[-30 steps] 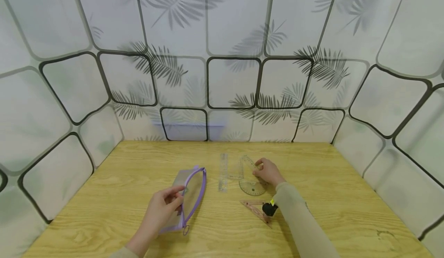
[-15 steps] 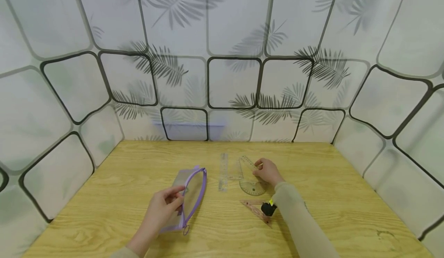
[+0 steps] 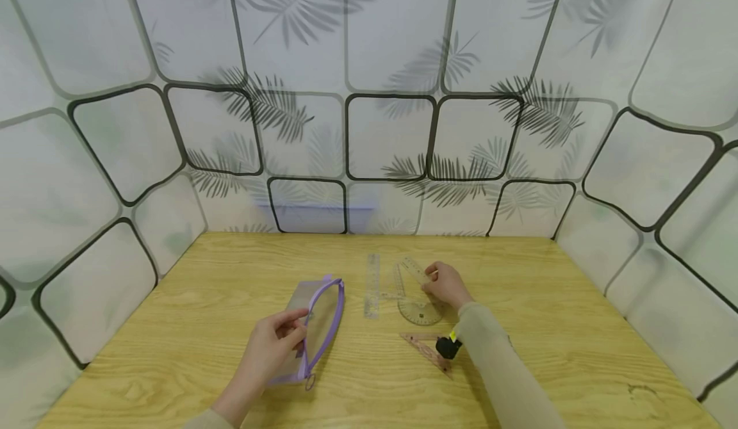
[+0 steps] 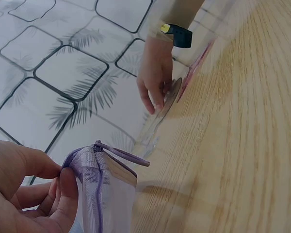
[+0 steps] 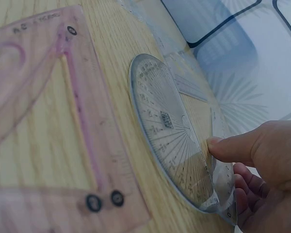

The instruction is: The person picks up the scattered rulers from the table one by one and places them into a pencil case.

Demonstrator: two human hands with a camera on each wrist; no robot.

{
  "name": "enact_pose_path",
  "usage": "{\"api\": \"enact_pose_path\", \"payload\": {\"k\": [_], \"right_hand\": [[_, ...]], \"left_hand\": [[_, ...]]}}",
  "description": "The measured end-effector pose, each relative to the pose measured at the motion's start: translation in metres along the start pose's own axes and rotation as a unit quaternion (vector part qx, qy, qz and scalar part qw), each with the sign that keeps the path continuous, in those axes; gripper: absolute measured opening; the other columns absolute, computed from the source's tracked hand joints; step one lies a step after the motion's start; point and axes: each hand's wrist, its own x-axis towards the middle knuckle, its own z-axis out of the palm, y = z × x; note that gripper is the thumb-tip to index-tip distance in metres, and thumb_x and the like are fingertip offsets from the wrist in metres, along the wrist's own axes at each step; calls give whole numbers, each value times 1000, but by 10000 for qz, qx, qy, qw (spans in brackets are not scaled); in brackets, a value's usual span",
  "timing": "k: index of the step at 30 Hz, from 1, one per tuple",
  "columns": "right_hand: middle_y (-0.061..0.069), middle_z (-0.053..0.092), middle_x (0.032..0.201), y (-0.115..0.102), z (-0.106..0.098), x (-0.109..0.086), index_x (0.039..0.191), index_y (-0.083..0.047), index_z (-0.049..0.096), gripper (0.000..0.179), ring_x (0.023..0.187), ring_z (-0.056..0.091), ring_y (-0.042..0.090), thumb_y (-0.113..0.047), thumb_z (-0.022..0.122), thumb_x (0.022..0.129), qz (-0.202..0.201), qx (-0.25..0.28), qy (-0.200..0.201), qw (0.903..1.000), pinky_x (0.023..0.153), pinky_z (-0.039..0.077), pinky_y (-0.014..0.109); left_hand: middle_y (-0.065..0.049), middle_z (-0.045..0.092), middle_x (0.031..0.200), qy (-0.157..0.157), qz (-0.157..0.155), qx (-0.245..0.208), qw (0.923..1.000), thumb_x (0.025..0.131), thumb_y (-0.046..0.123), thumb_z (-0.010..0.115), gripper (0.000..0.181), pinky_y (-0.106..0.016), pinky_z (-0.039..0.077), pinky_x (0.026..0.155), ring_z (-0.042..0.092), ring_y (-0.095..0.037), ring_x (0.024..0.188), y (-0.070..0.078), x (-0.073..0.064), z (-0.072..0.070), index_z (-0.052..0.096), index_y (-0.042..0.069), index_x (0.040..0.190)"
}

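Observation:
My left hand [image 3: 271, 346] pinches the rim of a purple-edged mesh pencil case [image 4: 109, 194] between thumb and fingers. The case's zipped mouth gapes toward the right in the head view. My right hand [image 3: 446, 285] pinches the edge of a clear set square [image 3: 414, 267], thumb on one side and fingers curled behind. That set square overlaps a clear half-round protractor [image 5: 165, 121], which lies just nearer. A pink set square [image 5: 106, 145] lies flat below the protractor, close to my right wrist. To the left of the clear set square is a clear straight ruler [image 3: 371, 285].
The wood-grain table [image 3: 519, 384] carries all these tools between the two arms. Patterned cloth walls [image 3: 386, 134] enclose its back and sides. A black wrist device [image 3: 448, 347] with a yellow tab sits on my right wrist.
The clear set square has shifted and tilted slightly in my right fingers. My left hand and the pencil case stay in place.

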Motion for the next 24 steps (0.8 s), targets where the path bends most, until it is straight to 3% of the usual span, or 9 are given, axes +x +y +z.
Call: {"api": "enact_pose_path", "payload": {"k": [12,24], "right_hand": [[16,65,106,16,-8,5,119,-5,62,39,90,62,24,-24,74,88,-325,-9,-169,9993,72,55,36],[14,65,99,13,-15,5,120,-2,64,31,83,60,20,-17,68,92,-691,-173,-447,9965,69,54,35]], "left_hand": [[-8,65,86,-34,-55,0,10000,87,-3,62,34,-20,56,60,60,-9,68,0,0,0,66,-4,122],[-9,65,89,-37,-121,20,9999,88,-1,63,34,-19,55,59,59,-10,70,-2,2,0,67,-3,122]]}}
